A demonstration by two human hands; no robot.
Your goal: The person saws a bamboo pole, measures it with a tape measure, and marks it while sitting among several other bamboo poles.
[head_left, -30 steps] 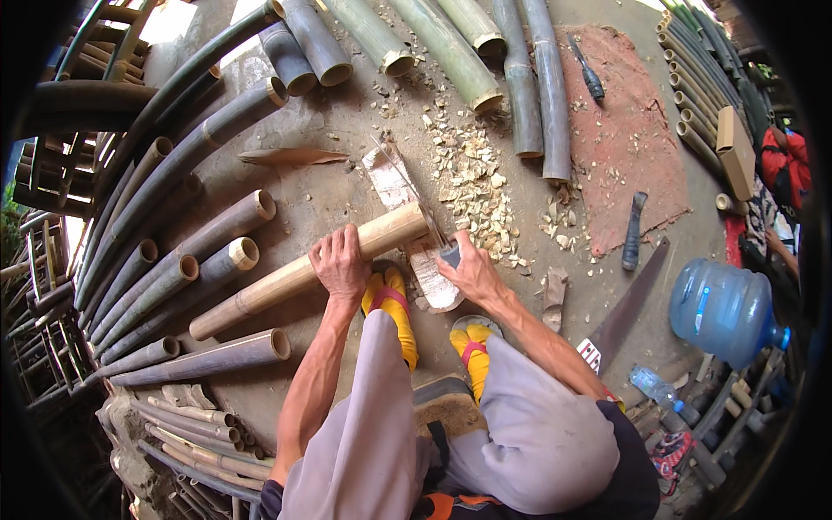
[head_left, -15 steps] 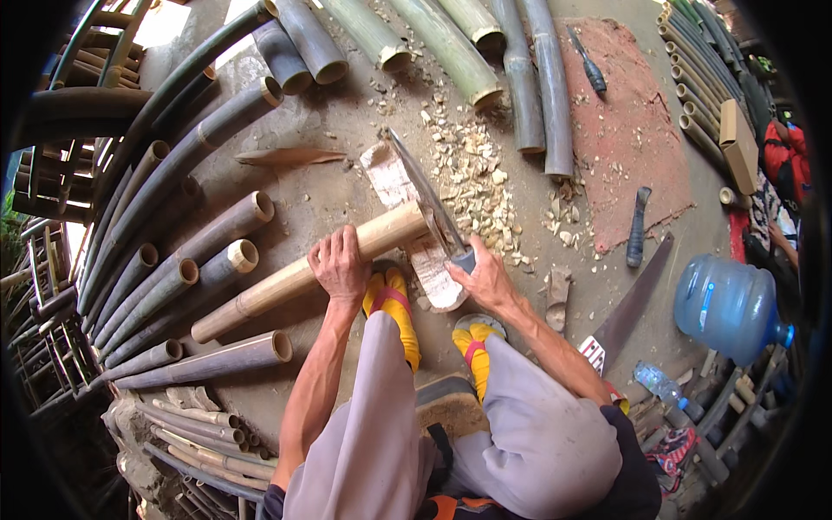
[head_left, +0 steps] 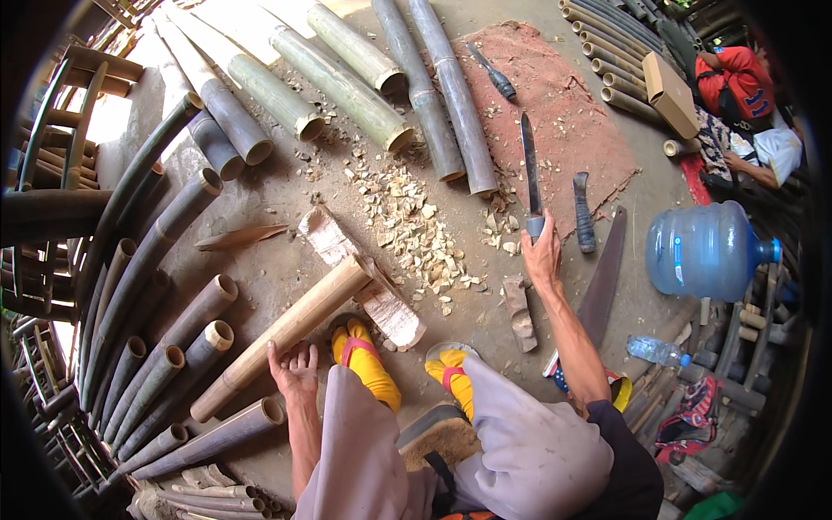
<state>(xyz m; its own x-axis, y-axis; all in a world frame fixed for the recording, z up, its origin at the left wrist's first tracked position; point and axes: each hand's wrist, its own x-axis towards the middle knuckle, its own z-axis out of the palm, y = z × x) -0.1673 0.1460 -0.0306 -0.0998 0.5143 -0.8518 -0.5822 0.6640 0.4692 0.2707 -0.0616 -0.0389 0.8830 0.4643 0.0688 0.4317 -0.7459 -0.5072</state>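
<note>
**Bamboo work on a dirt floor: blade out at arm's length, pole under the other hand**

While the person is sitting low with knees drawn up, the head view is looking straight down on both arms. The right hand is reaching out toward the far right part of the floor and clenching the handle of a long machete; its blade is pointing away from the person, lying over the near edge of a reddish mat. Just beside that hand a second dark-handled knife is resting on the mat's near edge, and a handsaw is lying a little further right.

The left hand is pressing fingers-spread on the lower part of a pale stripped bamboo pole, not wrapping it. The pole is running diagonally, its upper end propped on a rough wooden block near the middle of the floor. Feet in yellow socks are sitting just beside the pole. Pale wood chips are scattering beyond the block.

Grey bamboo poles are fanning along the left edge of the floor; greener ones are lying across the far edge. A blue water jug is lying at the right edge, a small bottle near it. Another person's red sleeve is showing at the far right corner.
</note>
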